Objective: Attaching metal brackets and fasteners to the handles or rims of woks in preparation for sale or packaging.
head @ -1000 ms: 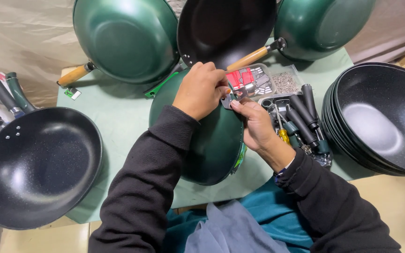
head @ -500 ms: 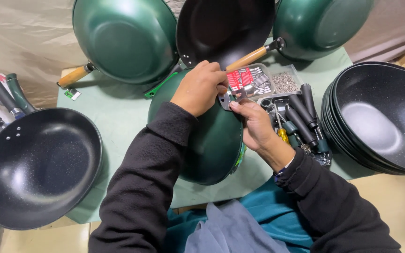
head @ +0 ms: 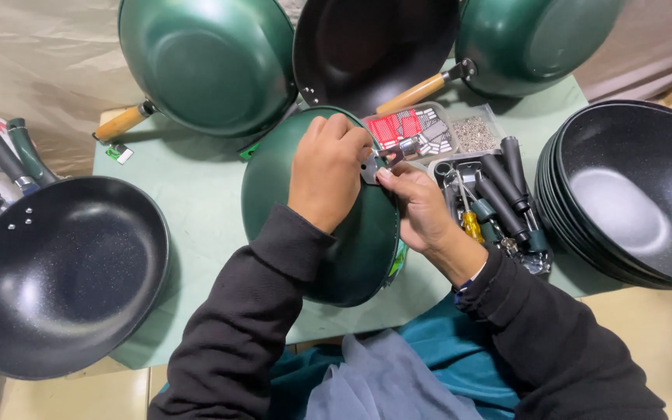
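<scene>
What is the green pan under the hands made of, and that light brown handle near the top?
The green pan looks like metal with a smooth, satin green coating: it is thin-walled and shows a soft sheen. The light brown handle looks like wood, pale tan and matte, joined to its pan by a dark metal neck. Neither can be told for certain from a picture.

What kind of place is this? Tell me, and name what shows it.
Probably a cookware assembly bench. A stack of identical black pans waits at the right, a tray of screws sits beside spare black handles, and both hands hold a small metal bracket at the rim of an upturned green pan.
</scene>
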